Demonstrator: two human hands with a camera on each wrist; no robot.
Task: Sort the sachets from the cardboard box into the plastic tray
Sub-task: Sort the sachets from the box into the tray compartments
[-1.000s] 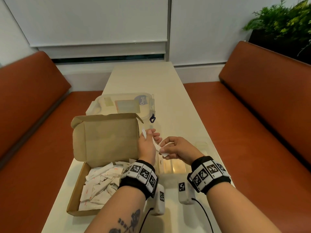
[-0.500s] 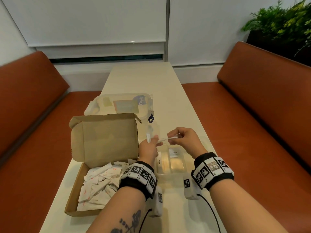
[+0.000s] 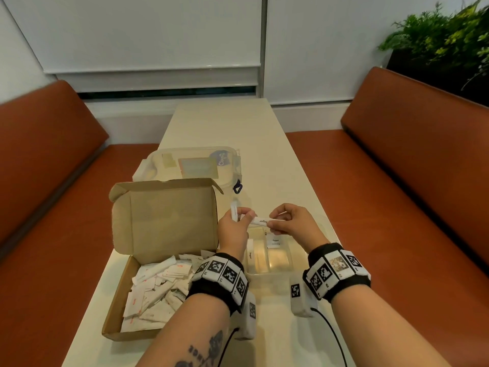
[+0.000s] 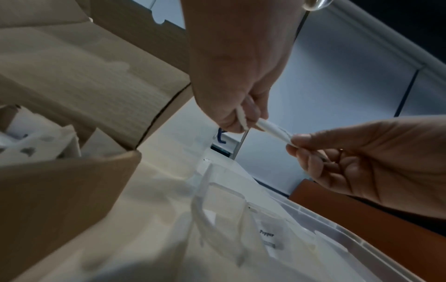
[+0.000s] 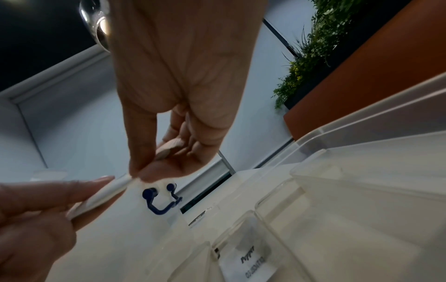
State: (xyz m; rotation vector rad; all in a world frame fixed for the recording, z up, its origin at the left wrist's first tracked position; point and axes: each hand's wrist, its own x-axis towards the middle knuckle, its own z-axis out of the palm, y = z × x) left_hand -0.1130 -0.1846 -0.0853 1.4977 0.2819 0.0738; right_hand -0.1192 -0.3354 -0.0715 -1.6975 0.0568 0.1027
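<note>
While above the plastic tray (image 3: 270, 271) | left hand (image 3: 232, 231) and right hand (image 3: 291, 223) both pinch one white sachet (image 3: 260, 221) | cardboard box (image 3: 116, 300) left

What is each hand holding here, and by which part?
Both hands pinch one white sachet between them: the right hand at its right end, the left hand at its left end. The left also holds a second sachet.

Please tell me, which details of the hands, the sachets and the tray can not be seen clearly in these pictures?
- Left hand grip: head view shows its back only; the second sachet has no readable print.
- Shared sachet: the right hand covers its far end.
- Plastic tray near compartments: wristbands hide them in the head view.
- Pepper label, lower line: blurred.
- Cardboard box sachets: print too small.
</note>
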